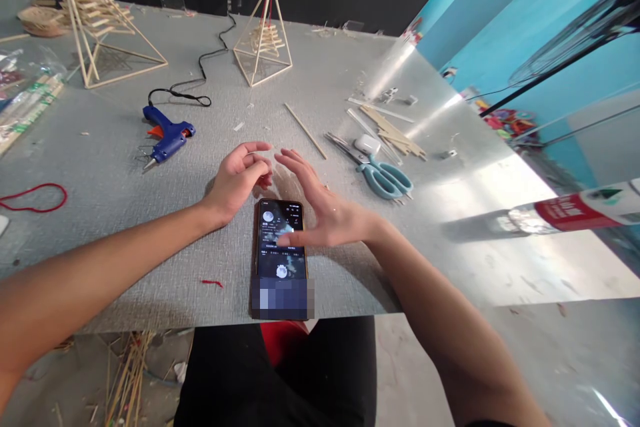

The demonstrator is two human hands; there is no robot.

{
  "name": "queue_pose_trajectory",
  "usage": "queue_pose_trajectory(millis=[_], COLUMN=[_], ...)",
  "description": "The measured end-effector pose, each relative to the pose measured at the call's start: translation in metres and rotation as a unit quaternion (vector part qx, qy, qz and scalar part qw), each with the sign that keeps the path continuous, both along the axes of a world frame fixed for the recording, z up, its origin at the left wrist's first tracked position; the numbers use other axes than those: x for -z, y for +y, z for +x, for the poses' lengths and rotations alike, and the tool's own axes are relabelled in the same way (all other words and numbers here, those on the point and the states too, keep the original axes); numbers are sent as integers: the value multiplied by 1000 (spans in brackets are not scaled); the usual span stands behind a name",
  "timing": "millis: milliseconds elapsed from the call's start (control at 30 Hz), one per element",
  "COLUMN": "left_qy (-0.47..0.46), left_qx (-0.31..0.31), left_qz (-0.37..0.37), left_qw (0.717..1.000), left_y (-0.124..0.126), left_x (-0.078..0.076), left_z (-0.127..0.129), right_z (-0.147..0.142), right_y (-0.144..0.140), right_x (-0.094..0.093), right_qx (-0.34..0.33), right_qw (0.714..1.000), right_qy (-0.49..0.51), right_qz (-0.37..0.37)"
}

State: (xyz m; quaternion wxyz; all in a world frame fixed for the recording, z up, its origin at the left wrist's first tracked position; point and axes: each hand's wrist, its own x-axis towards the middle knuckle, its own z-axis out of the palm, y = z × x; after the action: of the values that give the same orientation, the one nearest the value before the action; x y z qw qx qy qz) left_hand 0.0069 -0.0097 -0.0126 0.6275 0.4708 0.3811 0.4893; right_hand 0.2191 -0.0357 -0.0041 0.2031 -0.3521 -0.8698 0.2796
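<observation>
My left hand (pixel 239 180) rests on the grey table (pixel 125 240) just above a phone, fingers loosely curled with nothing in them. My right hand (pixel 320 203) hovers over the upper right of the phone (pixel 280 247), fingers spread and the thumb lying across the lit screen. The phone lies flat near the table's front edge. The fingertips of both hands nearly meet above it.
A blue glue gun (pixel 167 137) with a black cord lies left of the hands. Teal scissors (pixel 383 173), loose wooden sticks (pixel 395 133) and a single stick (pixel 305 130) lie to the right. Two stick pyramids (pixel 263 37) (pixel 95 20) stand at the back. A red string loop (pixel 35 197) lies far left.
</observation>
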Motion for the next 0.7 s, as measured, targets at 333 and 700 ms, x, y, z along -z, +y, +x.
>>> queue_pose_trajectory(millis=[333, 700], left_qy=[-17, -19], left_qx=[-7, 0], left_qz=[-14, 0], left_qw=[1000, 1000], left_y=[-1, 1], left_x=[-3, 3], left_z=[2, 0], right_z=[-22, -27], right_y=[-38, -41], right_x=[-14, -10], right_qx=[-66, -81], right_qw=[996, 995], right_qy=[-58, -53], right_qz=[9, 22])
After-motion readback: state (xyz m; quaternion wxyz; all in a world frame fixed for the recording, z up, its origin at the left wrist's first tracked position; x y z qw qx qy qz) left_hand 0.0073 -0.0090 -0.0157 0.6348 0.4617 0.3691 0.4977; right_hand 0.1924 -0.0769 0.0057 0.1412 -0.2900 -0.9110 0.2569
